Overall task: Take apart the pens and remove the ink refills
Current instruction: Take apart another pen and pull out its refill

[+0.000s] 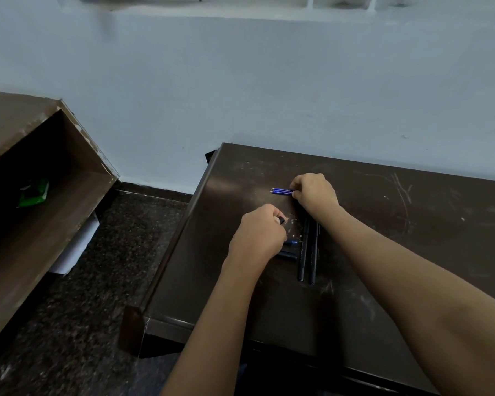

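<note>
Ink refills [282,191]: bright blue, pale tips.
Pen barrels [303,250], mid-table: black.
Pen piece [281,220]: black.
Table [383,224]: dark brown, pale scratches and whitish flecks.
Wall [240,81]: pale bluish white.
Floor [112,267]: black, speckled grey.
Shelf unit [40,224]: brown wood grain, chipped pale edges.
Packet [33,192]: green.
Paper roll [75,247]: white.

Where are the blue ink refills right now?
Head view: the blue ink refills lie on the dark table toward its far left, tips pointing left, right ends held by the right hand, just beyond the two black pen barrels.
</note>
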Action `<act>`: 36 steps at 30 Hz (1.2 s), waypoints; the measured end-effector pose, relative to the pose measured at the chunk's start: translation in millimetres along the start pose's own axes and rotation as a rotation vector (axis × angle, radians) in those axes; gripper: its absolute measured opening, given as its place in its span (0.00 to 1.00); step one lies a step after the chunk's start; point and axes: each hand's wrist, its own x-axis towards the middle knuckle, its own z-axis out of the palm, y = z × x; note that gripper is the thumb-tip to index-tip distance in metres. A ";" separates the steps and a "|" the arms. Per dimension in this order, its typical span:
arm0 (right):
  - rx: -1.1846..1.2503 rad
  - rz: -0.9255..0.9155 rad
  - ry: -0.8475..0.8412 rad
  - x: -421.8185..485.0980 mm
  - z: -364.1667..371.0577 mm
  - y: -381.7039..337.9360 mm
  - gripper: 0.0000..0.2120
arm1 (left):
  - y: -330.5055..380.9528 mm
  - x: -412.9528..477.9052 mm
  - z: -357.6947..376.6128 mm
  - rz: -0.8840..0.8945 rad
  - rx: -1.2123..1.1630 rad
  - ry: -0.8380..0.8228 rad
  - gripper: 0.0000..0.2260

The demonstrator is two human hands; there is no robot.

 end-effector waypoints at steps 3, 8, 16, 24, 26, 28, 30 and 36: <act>0.006 0.004 0.003 -0.5 1.2 -0.4 0.12 | -0.4 0.9 0.7 -0.001 0.003 -0.001 0.16; -0.014 0.000 0.002 0.1 1.8 -2.2 0.12 | 0.0 2.6 -0.3 -0.004 0.019 -0.011 0.17; -0.072 -0.032 0.100 -7.8 -1.4 -1.1 0.15 | -2.4 -1.9 0.2 0.036 0.007 0.069 0.15; 0.185 0.129 0.311 -68.0 -5.7 -0.5 0.13 | 1.3 -6.6 2.3 0.067 -0.002 0.140 0.11; 0.204 0.240 0.309 -84.2 -8.4 8.0 0.15 | 0.4 -9.4 4.5 0.115 -0.037 0.162 0.11; 0.164 0.387 0.269 -98.1 -12.2 20.7 0.18 | 1.1 -10.6 5.1 0.116 -0.077 0.172 0.11; 0.105 0.526 0.241 -110.8 -16.5 32.2 0.17 | 3.6 -10.7 4.4 0.087 -0.115 0.167 0.12; 0.034 0.744 0.041 -127.2 -17.1 53.3 0.19 | 6.3 -10.4 4.5 0.061 -0.114 0.133 0.13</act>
